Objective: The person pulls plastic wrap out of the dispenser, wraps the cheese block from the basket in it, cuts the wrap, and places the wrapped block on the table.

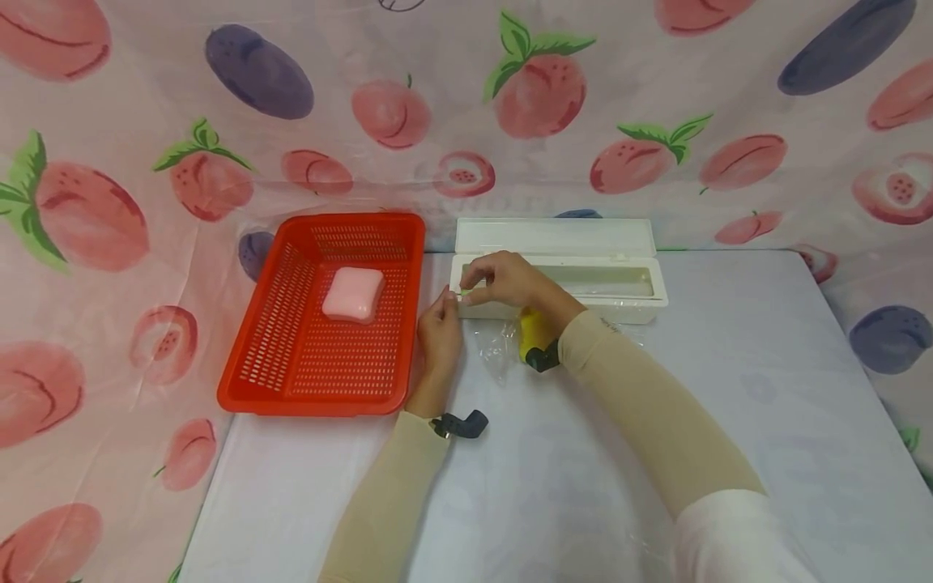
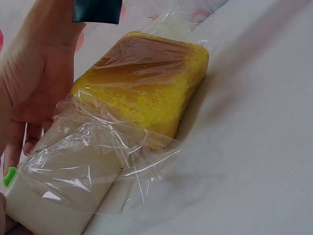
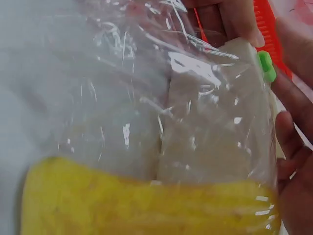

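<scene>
A white cling film dispenser (image 1: pixel 560 311) lies across the table with its lid (image 1: pixel 554 237) raised. My left hand (image 1: pixel 440 336) holds its near left corner, thumb on the edge. My right hand (image 1: pixel 503 279) bends over the same end, thumb and forefinger at the small green slide cutter (image 3: pixel 266 66). Clear film (image 2: pixel 73 156) hangs loosely over the front of the dispenser. In front of it sits a yellow-brown block (image 2: pixel 142 83) like sponge cake, covered by film and partly hidden under my right wrist in the head view.
Left of the dispenser stands a red perforated basket (image 1: pixel 251 397) holding a pink cushion-shaped block (image 1: pixel 353 295). A white cloth (image 1: pixel 554 502) covers the table, and a fruit-patterned curtain (image 1: pixel 466 81) rises behind. Dark camera mounts (image 1: pixel 466 424) stick out from the wrists.
</scene>
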A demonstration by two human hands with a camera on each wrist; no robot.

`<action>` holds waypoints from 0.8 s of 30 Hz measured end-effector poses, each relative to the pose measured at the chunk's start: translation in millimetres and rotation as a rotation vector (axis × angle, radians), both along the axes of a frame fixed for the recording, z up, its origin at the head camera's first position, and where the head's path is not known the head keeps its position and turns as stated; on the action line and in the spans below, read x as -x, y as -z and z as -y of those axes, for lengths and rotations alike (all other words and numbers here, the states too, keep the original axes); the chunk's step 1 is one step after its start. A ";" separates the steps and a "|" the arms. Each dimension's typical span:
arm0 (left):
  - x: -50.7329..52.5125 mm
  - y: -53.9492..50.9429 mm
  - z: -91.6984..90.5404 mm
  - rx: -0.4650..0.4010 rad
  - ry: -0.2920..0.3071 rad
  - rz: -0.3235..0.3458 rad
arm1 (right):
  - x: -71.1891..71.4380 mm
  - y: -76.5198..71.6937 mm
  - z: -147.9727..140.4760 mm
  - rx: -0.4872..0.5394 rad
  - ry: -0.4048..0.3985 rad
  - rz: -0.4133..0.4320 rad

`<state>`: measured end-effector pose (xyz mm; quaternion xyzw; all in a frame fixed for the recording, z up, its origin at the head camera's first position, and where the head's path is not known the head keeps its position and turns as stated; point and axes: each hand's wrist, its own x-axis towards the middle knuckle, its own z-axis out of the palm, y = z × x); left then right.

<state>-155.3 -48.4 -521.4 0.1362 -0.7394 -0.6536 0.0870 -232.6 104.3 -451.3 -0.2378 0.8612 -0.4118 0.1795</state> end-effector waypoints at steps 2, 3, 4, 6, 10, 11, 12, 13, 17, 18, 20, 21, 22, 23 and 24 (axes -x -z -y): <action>-0.3 -0.5 0.1 -0.001 -0.004 0.000 | -0.3 1.1 0.5 0.024 0.000 -0.029; -0.4 -0.8 0.0 -0.002 -0.003 0.001 | -0.4 1.8 0.8 0.032 0.009 -0.032; -0.5 -0.9 0.0 -0.001 -0.003 0.002 | -0.7 2.0 0.9 0.039 0.022 -0.030; -0.9 -1.3 0.1 0.006 -0.003 0.002 | -1.2 2.1 1.3 0.047 0.044 -0.014; -1.1 -0.9 0.1 0.009 -0.007 -0.011 | -1.6 2.3 1.5 0.034 0.086 0.058; -1.2 -0.9 -0.1 0.012 -0.007 -0.011 | -1.4 2.4 1.3 0.027 0.096 0.075; -1.2 -0.9 -0.2 0.013 -0.006 -0.011 | -1.1 2.6 1.2 0.016 0.105 0.089; -1.2 -1.0 -0.3 0.015 -0.006 -0.010 | -0.9 2.7 0.9 0.006 0.114 0.104; -1.7 -1.3 -0.6 0.031 -0.001 0.006 | 0.7 3.4 0.5 -0.012 0.126 0.132; -1.9 -1.3 -0.6 0.034 0.000 0.005 | 0.9 3.5 0.4 -0.016 0.127 0.135; -2.1 -1.0 -0.5 0.043 0.000 0.005 | 1.5 4.2 0.3 -0.026 0.128 0.134; -2.3 -0.9 -0.5 0.046 -0.001 0.002 | 1.7 4.8 0.3 -0.031 0.128 0.131; -2.4 -0.8 -0.5 0.049 -0.001 -0.002 | 2.1 5.6 0.4 -0.034 0.128 0.124; -2.4 -0.5 -0.5 0.049 -0.005 -0.007 | 2.2 6.4 0.4 -0.036 0.128 0.112; -2.5 -0.3 -0.4 0.049 -0.008 -0.014 | 2.5 7.3 0.6 -0.037 0.127 0.098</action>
